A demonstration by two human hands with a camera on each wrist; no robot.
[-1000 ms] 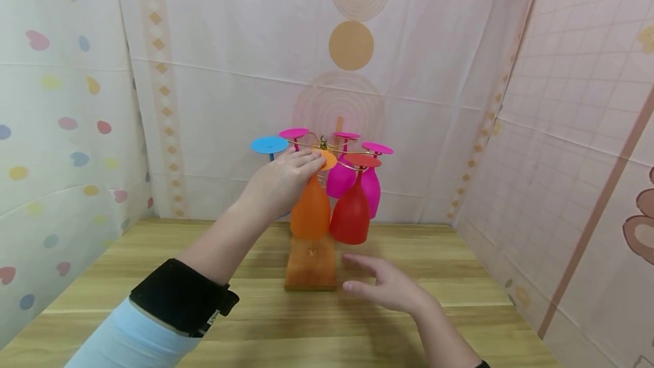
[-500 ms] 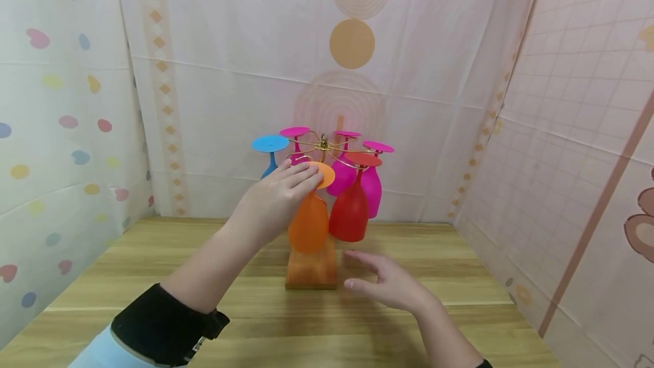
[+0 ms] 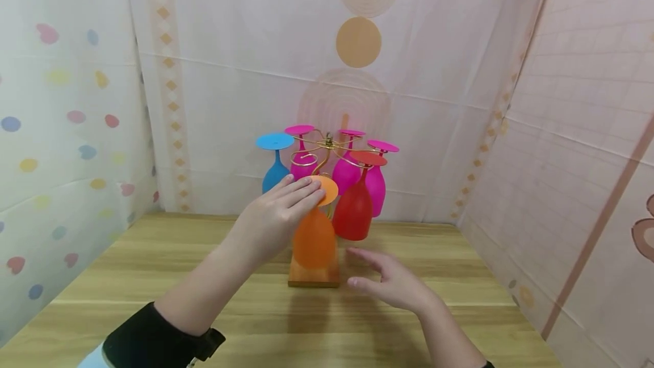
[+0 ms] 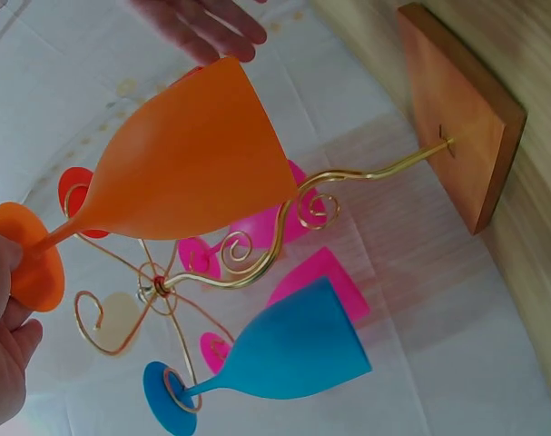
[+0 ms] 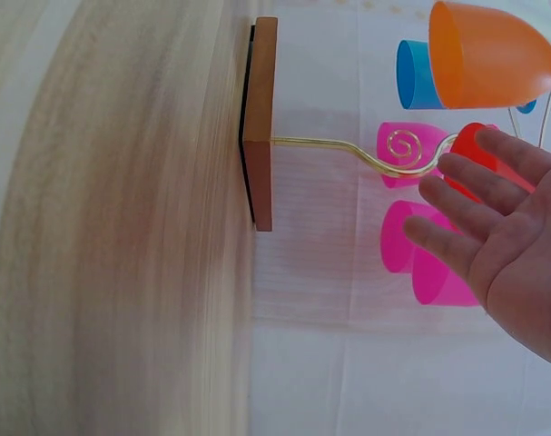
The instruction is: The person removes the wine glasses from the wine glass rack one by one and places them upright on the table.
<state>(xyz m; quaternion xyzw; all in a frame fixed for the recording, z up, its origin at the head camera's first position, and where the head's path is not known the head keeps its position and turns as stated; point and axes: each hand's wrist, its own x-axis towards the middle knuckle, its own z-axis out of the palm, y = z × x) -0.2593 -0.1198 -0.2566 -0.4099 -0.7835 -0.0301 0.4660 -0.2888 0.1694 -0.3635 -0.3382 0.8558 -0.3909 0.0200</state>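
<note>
My left hand (image 3: 273,214) pinches the foot of an orange wine glass (image 3: 314,240), which hangs bowl-down in front of a gold wire glass rack (image 3: 328,144). In the left wrist view this glass (image 4: 184,154) is off the rack, and a bare wire loop (image 4: 98,338) shows beside it. Still hanging upside down from the rack are a red glass (image 3: 353,209), a blue glass (image 3: 276,175) and several pink glasses (image 3: 377,189). Low at the right, my right hand (image 3: 393,284) is held with fingers spread, holding nothing, below the red glass.
The rack's curved stem (image 4: 375,173) rises from a square wooden base (image 3: 313,278) on the wood-grain table (image 3: 255,322). A patterned cloth (image 3: 230,101) hangs behind the table, and more cloth stands at both sides.
The left hand has drawn the orange glass off its loop, toward me and lower. More of the blue glass and the bare loop now show. The right hand has barely moved.
</note>
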